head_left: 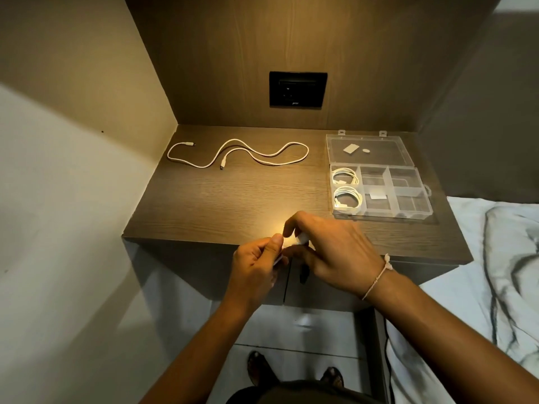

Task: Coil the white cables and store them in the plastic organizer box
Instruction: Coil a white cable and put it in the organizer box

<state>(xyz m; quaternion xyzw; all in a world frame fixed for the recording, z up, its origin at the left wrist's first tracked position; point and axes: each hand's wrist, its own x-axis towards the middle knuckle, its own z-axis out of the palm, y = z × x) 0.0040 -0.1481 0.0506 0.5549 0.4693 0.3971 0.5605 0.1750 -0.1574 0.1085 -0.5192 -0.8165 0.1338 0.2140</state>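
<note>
both hands are meeting over the table's [233,199] front edge. left hand [256,266] is pinching a white cable bit between thumb and fingers [275,243], closed on it. right hand [335,252] is curling its fingers around another white piece [302,239], also closed on it. most of that held cable is sitting hidden behind the hands, so i cannot tell how far it is coiled. a thin string bracelet [379,272] is sitting on the right wrist.

loose cable [248,154] is lying uncoiled in a wavy line at the table's back left, both plugs showing, well apart from the hands.

box [379,188] is sitting open at the back right, lid [367,150] lying flat behind it. two coils are sitting in the left column: one [345,176] in the rear compartment, one [347,198] in the front compartment. a small white piece is lying in a middle compartment; cannot tell what it is.

black socket [297,88] is sitting on the back panel. bed [495,258] is lying just beside the table on the right.
</note>
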